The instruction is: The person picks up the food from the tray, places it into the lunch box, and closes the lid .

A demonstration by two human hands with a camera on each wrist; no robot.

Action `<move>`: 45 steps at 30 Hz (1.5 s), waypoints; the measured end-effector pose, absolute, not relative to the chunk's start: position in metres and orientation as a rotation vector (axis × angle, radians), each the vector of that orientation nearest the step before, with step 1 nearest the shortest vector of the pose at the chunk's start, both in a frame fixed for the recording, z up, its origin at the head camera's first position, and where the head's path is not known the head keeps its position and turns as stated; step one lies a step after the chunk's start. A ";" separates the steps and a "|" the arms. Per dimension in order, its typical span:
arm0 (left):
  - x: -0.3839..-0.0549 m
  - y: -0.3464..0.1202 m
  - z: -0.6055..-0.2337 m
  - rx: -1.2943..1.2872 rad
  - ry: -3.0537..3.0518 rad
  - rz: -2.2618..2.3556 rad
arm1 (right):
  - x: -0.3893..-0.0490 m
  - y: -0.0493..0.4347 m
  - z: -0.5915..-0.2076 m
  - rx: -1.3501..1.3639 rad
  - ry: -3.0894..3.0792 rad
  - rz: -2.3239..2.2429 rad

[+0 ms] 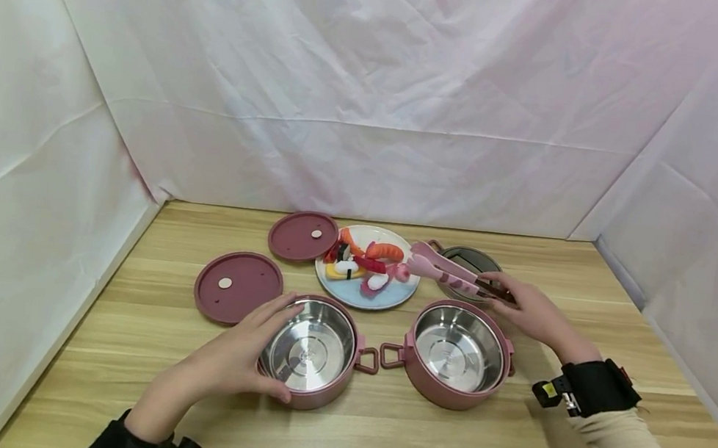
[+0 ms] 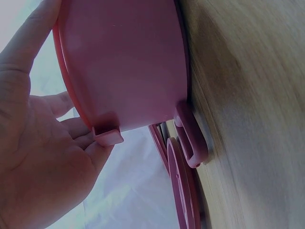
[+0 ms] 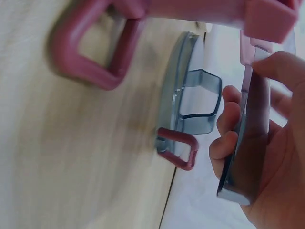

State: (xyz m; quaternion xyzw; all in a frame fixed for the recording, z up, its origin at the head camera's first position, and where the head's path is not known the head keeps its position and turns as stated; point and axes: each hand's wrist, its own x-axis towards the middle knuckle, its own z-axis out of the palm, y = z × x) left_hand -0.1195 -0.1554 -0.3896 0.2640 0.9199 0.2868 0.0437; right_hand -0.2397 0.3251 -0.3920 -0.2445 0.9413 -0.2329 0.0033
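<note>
My left hand [image 1: 238, 351] spans one pink pot [image 1: 320, 399] with a steel inside, thumb at its near rim and fingers at the far rim. In the left wrist view this pot [image 2: 124, 62] stands on the wood. My right hand [image 1: 525, 309] grips tongs [image 1: 459, 276] by their dark metal handles, fingers curled round them. The tongs' pink tips reach left over the edge of a plate [image 1: 350, 299] of toy sushi, close to a small pink piece [image 1: 403, 272]. In the right wrist view the handles [image 3: 250, 138] lie across the palm.
A second pink pot [image 1: 439, 394] with a steel inside stands right of the first. Two dark pink lids [image 1: 238, 288] [image 1: 294, 239] lie at the left and back. Behind the second pot is a grey see-through lid [image 1: 471, 255]. White cloth walls [image 1: 365, 166] bound the table.
</note>
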 end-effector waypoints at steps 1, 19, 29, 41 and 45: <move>-0.119 -0.155 -0.390 0.808 2.812 0.878 | -0.240 0.324 -0.390 -0.765 2.949 -0.723; -0.120 -0.154 -0.389 0.820 2.812 0.889 | -0.248 0.303 -0.368 -0.746 3.067 -0.263; -0.120 -0.153 -0.389 0.812 2.815 0.881 | -0.252 0.300 -0.364 -0.757 3.034 -0.165; -0.120 -0.155 -0.390 0.805 2.814 0.878 | -0.256 0.280 -0.332 -0.930 3.035 0.036; -0.120 -0.155 -0.390 0.802 2.811 0.885 | -0.255 0.270 -0.324 -0.989 3.079 0.113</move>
